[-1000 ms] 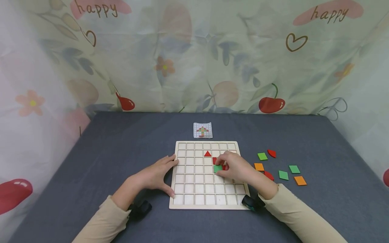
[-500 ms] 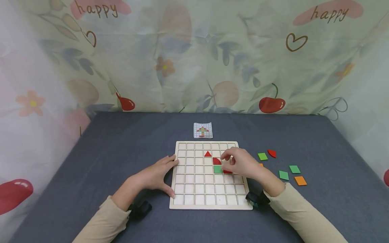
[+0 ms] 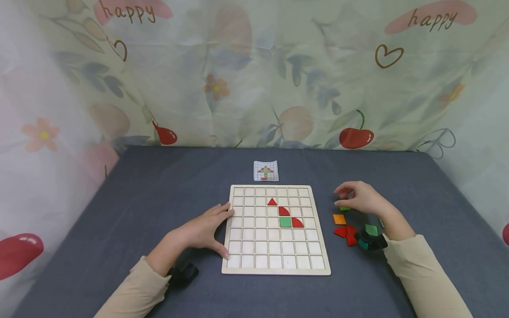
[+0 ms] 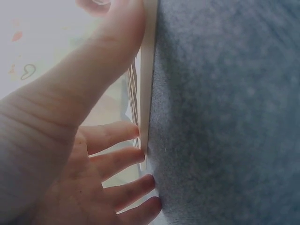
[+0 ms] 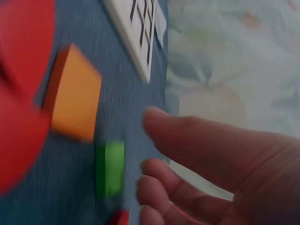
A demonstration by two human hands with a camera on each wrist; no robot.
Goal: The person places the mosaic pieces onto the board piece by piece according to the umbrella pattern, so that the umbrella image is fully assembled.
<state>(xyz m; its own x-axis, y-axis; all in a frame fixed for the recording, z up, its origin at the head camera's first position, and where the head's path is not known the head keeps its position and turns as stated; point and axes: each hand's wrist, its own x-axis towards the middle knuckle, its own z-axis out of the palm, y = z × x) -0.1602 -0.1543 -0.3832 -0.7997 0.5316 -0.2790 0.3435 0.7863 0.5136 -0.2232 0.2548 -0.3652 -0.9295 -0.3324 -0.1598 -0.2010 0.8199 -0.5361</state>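
To frame right the right hand (image 3: 361, 197) has been moved, relaxed, empty; the left hand (image 3: 203, 228) is spread. The bright-green square tile (image 5: 113, 168), probably light and stiff, is best edge-pinched.

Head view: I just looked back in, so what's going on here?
A person's left hand rests along the left edge of a gridded board. The right hand is off to the board's right, close to a loose green block, with nothing visible in its fingers. On the board lie a red triangle, a green square and two red rounded pieces. An orange block and some red pieces lie loose on the table, and a small picture card lies beyond the board.
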